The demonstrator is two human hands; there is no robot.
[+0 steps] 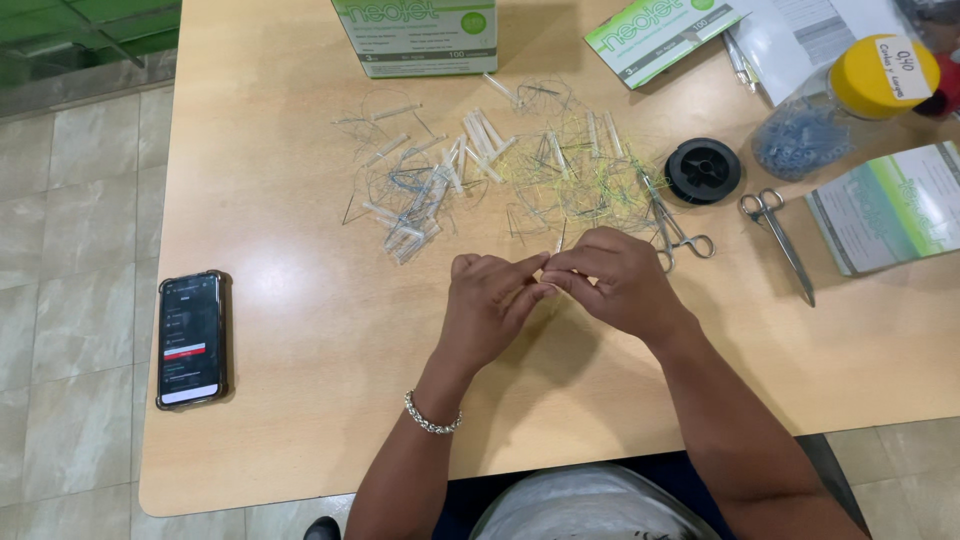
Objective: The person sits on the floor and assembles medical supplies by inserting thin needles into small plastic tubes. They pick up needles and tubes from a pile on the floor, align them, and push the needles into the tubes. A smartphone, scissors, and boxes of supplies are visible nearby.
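At the middle of the tabletop (300, 330), left hand (490, 300) and right hand (615, 280) meet fingertip to fingertip, both pinched on a small clear tube with thread (556, 243), just near of the tube and thread pile (480, 175). Forceps (675, 232), scissors (780, 235), black spool (703, 170) right; phone (190, 338) left. Judgement: keep pinch tight, work slowly, avoid snagging the loose threads.
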